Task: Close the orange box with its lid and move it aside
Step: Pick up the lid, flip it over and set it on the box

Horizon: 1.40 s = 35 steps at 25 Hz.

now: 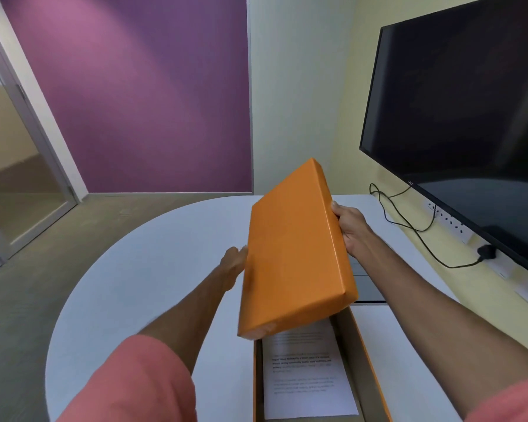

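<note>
Lid (296, 254) airborne, tilted, held between both hands above the far end of the open orange box (361, 345), which sits on the surface (153, 269) at its near edge, right of centre. Left hand (235, 263) presses flat on the lid's left long side; right hand (349, 229) has its grip closed on the right long side. Lid's long axis is skewed from the box's: far end swings right. Paper sheet (305, 379) lies inside. My read: rotate to align, pull toward the near edge, then lower. Neither hand is clearly nearer.
</note>
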### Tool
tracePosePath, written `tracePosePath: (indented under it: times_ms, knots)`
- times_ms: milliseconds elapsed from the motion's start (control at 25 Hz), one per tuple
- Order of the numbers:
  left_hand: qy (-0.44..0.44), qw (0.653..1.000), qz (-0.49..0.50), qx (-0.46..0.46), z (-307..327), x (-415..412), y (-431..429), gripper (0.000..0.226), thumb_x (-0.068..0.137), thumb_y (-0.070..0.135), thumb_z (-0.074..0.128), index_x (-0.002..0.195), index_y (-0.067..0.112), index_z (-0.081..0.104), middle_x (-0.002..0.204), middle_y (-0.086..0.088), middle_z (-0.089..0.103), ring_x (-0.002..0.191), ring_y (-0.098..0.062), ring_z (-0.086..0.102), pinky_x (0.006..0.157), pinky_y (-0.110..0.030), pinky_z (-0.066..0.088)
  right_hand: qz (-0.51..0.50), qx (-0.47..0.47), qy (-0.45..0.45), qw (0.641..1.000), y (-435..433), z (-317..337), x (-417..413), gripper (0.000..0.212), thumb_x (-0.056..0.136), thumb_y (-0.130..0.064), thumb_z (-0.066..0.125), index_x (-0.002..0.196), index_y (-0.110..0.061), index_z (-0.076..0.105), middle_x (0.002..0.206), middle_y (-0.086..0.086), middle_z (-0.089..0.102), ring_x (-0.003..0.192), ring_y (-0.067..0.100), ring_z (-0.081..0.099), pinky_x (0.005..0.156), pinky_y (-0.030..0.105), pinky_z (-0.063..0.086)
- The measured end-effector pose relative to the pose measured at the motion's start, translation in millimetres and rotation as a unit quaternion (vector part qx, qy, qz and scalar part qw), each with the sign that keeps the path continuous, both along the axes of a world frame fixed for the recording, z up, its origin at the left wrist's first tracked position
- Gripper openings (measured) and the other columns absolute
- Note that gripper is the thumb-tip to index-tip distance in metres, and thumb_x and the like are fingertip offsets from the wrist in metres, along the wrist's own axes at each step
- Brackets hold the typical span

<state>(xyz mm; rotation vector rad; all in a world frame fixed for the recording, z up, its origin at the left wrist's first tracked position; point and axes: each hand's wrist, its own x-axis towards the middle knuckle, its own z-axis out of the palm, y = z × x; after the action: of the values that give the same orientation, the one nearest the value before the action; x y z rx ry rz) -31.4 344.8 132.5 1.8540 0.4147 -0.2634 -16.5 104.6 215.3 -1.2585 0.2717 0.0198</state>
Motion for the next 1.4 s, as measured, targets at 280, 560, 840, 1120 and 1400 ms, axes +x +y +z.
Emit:
tracePosePath:
  times_ms: [280, 560, 840, 1120, 1400]
  knots:
    - [0.025, 0.997, 0.054, -0.051, -5, -1, 12, 0.05, 0.1, 0.038, 0.04, 0.136, 0.005, 0.044, 0.139, -0.018, 0.05, 0.122, -0.037, 0.053, 0.099, -0.053, 0.045, 0.016, -0.013, 0.003, 1.0, -13, -24, -7, 0.03, 0.099, -0.024, 0.05, 0.082, -0.006, 0.066, 0.057, 0.004, 0.07, 0.048, 0.015, 0.067, 0.051, 0.029, 0.057]
    - [0.031, 0.992, 0.114, -0.045, -16, -6, 15, 0.05, 0.096, 0.042, 0.048, 0.128, 0.002, 0.051, 0.121, -0.016, 0.061, 0.107, -0.033, 0.061, 0.092, -0.047, 0.051, 0.035, -0.221, 0.077, 0.972, -25, -52, -19, 0.037, 0.103, -0.029, 0.036, 0.073, -0.013, 0.052, 0.066, 0.005, 0.051, 0.056, 0.018, 0.047, 0.054, 0.028, 0.04]
    - [0.033, 0.996, 0.08, 0.006, -38, -27, -8, 0.051, 0.099, 0.029, 0.04, 0.141, 0.003, 0.027, 0.133, -0.019, 0.051, 0.115, -0.035, 0.056, 0.094, -0.046, 0.05, 0.105, -0.262, 0.125, 0.951, -31, -95, -37, 0.044, 0.102, -0.034, 0.04, 0.134, -0.005, 0.049, 0.126, 0.018, 0.061, 0.1, 0.031, 0.063, 0.08, 0.042, 0.052]
    - [-0.015, 0.996, 0.01, 0.086, -73, -60, -23, 0.049, 0.103, 0.026, 0.031, 0.149, 0.015, 0.018, 0.148, -0.015, 0.041, 0.127, -0.038, 0.049, 0.103, -0.049, 0.042, 0.108, -0.252, 0.098, 0.957, -41, -148, -60, 0.043, 0.102, -0.029, 0.042, 0.141, -0.012, 0.045, 0.13, 0.013, 0.06, 0.091, 0.019, 0.062, 0.067, 0.028, 0.051]
    - [-0.008, 0.995, -0.023, 0.093, -92, -70, -34, 0.043, 0.104, 0.025, 0.028, 0.145, 0.013, 0.032, 0.145, -0.013, 0.046, 0.125, -0.035, 0.051, 0.104, -0.049, 0.042, 0.108, -0.263, 0.115, 0.952, -53, -175, -67, 0.041, 0.102, -0.028, 0.041, 0.139, -0.009, 0.046, 0.131, 0.017, 0.059, 0.108, 0.031, 0.061, 0.093, 0.044, 0.052]
